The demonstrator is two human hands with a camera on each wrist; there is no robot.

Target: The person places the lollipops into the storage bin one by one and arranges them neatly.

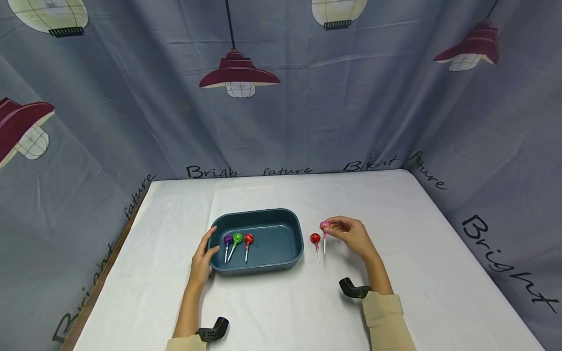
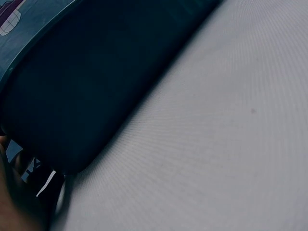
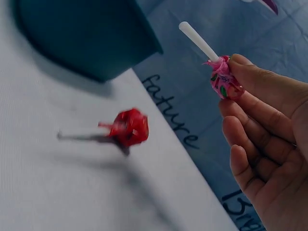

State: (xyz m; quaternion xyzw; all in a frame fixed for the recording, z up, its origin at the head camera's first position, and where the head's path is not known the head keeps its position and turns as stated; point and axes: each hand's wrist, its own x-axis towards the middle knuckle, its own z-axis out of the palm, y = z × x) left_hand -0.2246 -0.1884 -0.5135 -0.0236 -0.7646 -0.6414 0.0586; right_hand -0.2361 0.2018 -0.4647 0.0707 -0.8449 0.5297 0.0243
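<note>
My left hand (image 1: pixel 201 262) holds the left end of a dark teal tray (image 1: pixel 276 243), its thumb over the rim and its fingers along the outer side. Inside, toward the left, lie a purple lollipop (image 1: pixel 228 239), a green lollipop (image 1: pixel 237 238) and a red lollipop (image 1: pixel 249 238) in a row. Right of the tray, my right hand (image 1: pixel 350 233) pinches a pink lollipop (image 3: pixel 227 85) by its wrapped head between thumb and forefinger. Its white stick points down in the head view. Just left of it, another red lollipop (image 1: pixel 315 238) lies on the white cloth.
A white cloth (image 1: pixel 272 312) covers the table. Grey-blue curtains (image 1: pixel 285 122) printed with lamps and lettering stand behind it and at both sides. Each wrist carries a small black device, the left one (image 1: pixel 213 330) and the right one (image 1: pixel 353 288) both close over the cloth.
</note>
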